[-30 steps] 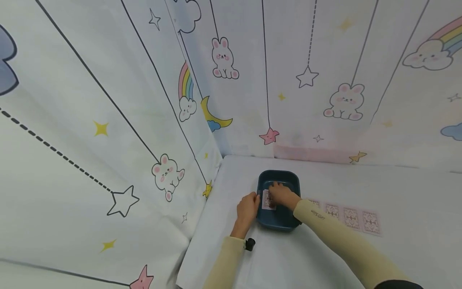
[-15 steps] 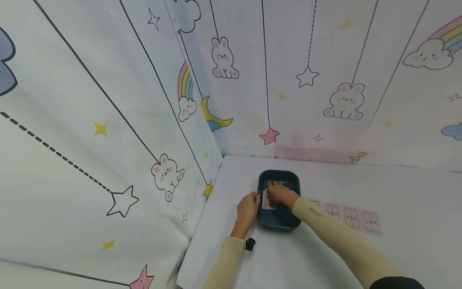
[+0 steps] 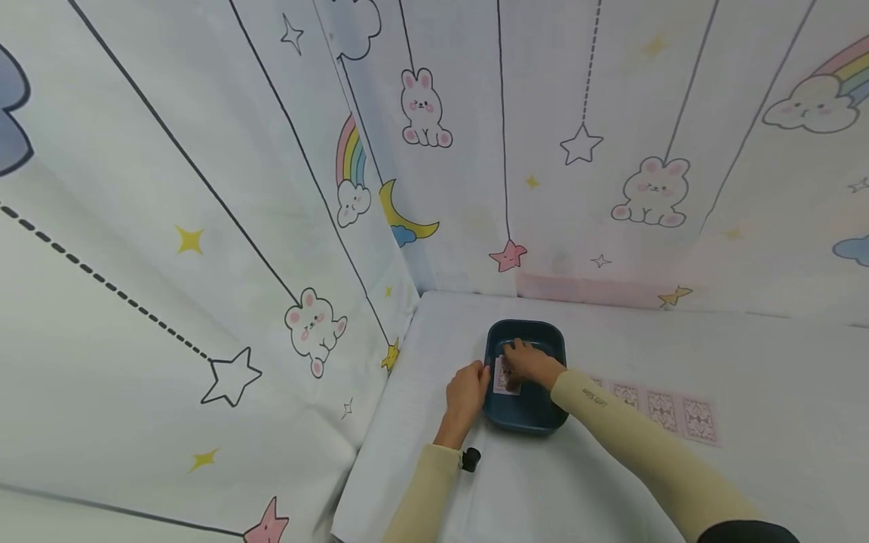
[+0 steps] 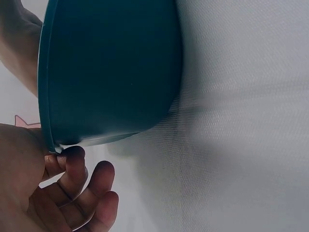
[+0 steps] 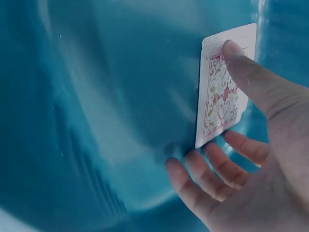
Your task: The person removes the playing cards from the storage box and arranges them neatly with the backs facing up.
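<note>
A dark teal plastic basin [image 3: 521, 417] stands on the white table. My left hand [image 3: 466, 392] pinches the basin's rim at its left side; in the left wrist view, its fingers [image 4: 75, 169] are curled at the rim. Inside the basin lie playing cards [image 3: 502, 381], backs up with a reddish ornate pattern. My right hand [image 3: 532, 367] reaches in over them and grips them. In the right wrist view, the thumb [image 5: 241, 63] lies on the top card [image 5: 222, 96] near one end, and the fingertips meet its opposite edge. How many cards are stacked is unclear.
To the right of the basin, several patterned cards [image 3: 661, 411] lie in a row on the white tabletop [image 3: 563, 498], partly behind the right sleeve [image 3: 631, 445]. A printed cloth wall [image 3: 462, 204] rises behind the table and along its left side.
</note>
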A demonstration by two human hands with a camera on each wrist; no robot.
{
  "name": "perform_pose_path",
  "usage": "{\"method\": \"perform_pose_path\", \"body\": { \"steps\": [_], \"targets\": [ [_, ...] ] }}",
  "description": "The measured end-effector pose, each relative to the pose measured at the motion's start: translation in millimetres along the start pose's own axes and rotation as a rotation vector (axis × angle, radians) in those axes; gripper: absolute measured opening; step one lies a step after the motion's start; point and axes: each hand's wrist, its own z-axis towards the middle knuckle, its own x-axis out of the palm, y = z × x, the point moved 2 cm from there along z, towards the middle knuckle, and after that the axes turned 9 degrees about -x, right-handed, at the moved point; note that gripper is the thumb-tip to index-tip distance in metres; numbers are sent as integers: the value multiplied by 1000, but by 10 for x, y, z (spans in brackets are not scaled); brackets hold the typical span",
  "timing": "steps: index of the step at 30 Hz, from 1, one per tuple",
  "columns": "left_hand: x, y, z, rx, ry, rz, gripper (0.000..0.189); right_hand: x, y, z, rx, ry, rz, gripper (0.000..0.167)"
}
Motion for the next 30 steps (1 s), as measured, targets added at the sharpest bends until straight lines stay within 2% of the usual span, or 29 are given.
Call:
{"method": "perform_pose_path", "body": {
  "steps": [7,10,15,19,25,30],
  "targets": [
    [-8,-28,4,4,9,-6,36,-55,25,-34,36,1,6,95],
    [-4,-25,4,8,8,-3,36,-51,18,-29,15,-30,-21,85],
    [-4,4,2,5,7,3,36,-9,-1,-8,-81,-152,-79,58],
    [-9,3,-3,5,5,14,36,6,-7,-17,-100,-199,-67,51],
    [-14,7,-44,8,12,19,36,-30,-14,-66,-79,-131,93,49],
    [-15,7,-22,16,4,10,35,-142,-96,-118,-67,-112,261,33]
  ]
}}
